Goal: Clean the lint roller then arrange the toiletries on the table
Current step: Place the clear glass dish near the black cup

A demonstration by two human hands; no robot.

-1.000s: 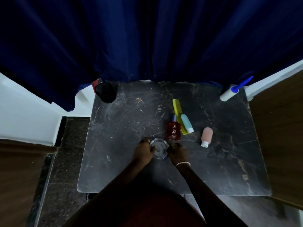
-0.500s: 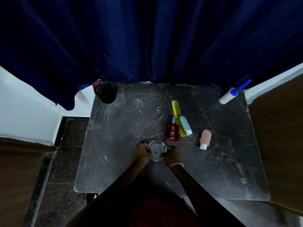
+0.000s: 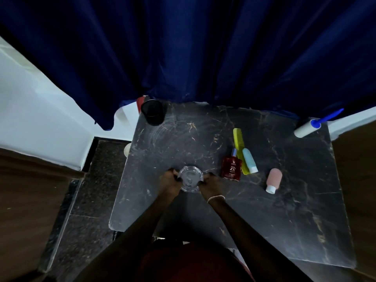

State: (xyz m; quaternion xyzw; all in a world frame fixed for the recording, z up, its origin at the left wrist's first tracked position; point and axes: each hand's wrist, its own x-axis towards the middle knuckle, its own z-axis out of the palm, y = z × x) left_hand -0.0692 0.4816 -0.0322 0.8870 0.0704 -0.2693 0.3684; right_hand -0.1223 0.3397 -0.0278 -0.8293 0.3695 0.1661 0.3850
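Note:
A clear glass dish (image 3: 189, 181) rests on the dark marble table (image 3: 284, 220), held from both sides by my left hand (image 3: 169, 183) and my right hand (image 3: 211, 185). To its right lie a red perfume bottle (image 3: 231, 167), a yellow-green comb (image 3: 238, 145), a light blue travel bottle (image 3: 249, 160) and a pink travel bottle (image 3: 274, 180). The lint roller (image 3: 309, 128), white with a blue handle, lies at the table's far right corner.
A black mesh cup (image 3: 153, 111) stands at the table's far left corner. A dark blue curtain (image 3: 193, 47) hangs behind the table. Wooden furniture (image 3: 360, 180) flanks the right side and dark stone floor (image 3: 89, 200) lies to the left.
Both hands have slid the glass dish to the left, away from the red perfume bottle, and the view has shifted slightly.

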